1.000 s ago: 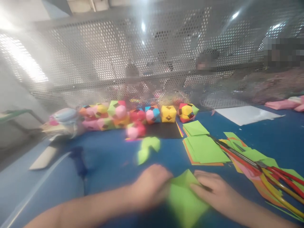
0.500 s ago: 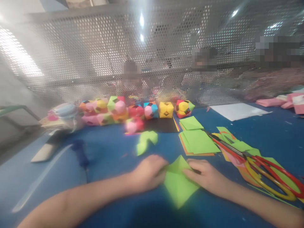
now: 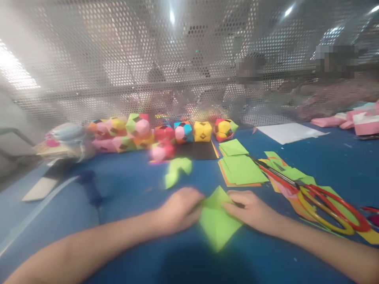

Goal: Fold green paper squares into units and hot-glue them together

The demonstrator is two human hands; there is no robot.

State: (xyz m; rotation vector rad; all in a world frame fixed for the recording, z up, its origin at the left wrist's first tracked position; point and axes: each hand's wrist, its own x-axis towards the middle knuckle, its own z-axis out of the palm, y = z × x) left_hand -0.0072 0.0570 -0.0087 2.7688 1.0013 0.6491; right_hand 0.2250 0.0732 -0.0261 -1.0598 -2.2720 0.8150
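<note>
A light green paper sheet (image 3: 219,227), creased and set corner-up like a diamond, is between my hands at the lower middle. My left hand (image 3: 182,210) is closed on its left corner. At its right corner, my right hand (image 3: 250,209) pinches the paper between thumb and fingers. Just beyond, small folded green pieces (image 3: 177,169) lie on the blue table (image 3: 127,252), blurred. A stack of green squares (image 3: 244,169), with orange edges under it, sits past my right hand.
Scissors with red and yellow handles (image 3: 322,205) lie over coloured paper at the right. Paper balls (image 3: 139,126) line the back near a perforated metal screen (image 3: 118,51). A blue-handled tool (image 3: 89,187) is at left, white paper (image 3: 290,133) at back right. People appear behind the screen.
The whole view has shifted slightly, so things appear a little further left and higher. Both hands still hold the green sheet in the same way.
</note>
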